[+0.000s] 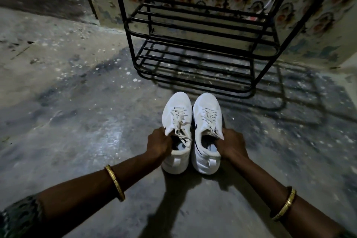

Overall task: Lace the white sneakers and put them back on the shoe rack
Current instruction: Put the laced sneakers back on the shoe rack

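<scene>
Two laced white fabric sneakers, left sneaker (176, 131) and right sneaker (207, 133), sit side by side on the grey concrete floor (77, 112), the left hand (159, 144) and right hand (232, 144) each gripping one collar, with the black metal-bar shoe rack (197, 48) at twelve o'clock.

Stained concrete floor (77, 87), dimly lit; peeling patterned wall (328, 25) behind.
</scene>
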